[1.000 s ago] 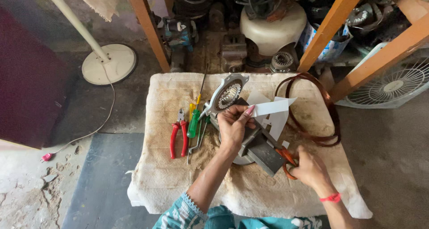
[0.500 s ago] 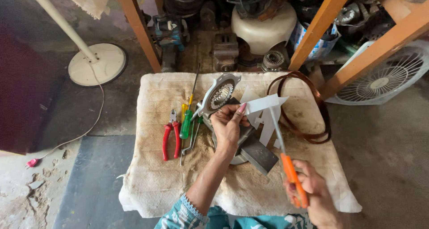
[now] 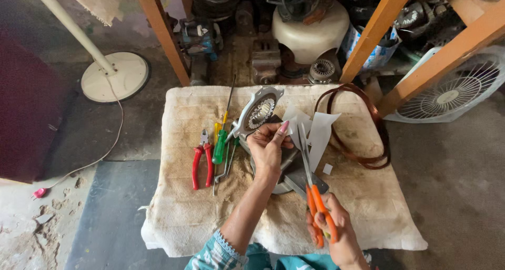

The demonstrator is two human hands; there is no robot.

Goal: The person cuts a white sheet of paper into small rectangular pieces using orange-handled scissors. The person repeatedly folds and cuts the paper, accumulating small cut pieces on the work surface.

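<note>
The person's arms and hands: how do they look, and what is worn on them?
Both hands are bare, without gloves. The left hand has a pink-painted nail on one of its fingers; its forearm is bare up to a teal patterned sleeve with a pale trimmed cuff. The right hand shows no ring; its wrist is cut off by the frame edge.

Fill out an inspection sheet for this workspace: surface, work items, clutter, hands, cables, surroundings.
Surface: stained beige cloth spread over a low table.
Work items: white paper sheet held up; orange-handled scissors with blades at the paper.
Clutter: red-handled pliers, green-handled screwdriver, round metal motor cover, small paper scrap.
Hands: left hand pinches the paper; right hand grips the scissors.
Cables: copper wire coil on the cloth; white cord running across the floor.
Surroundings: fan stand base, white fan guard, orange wooden posts, old motors behind.
</note>
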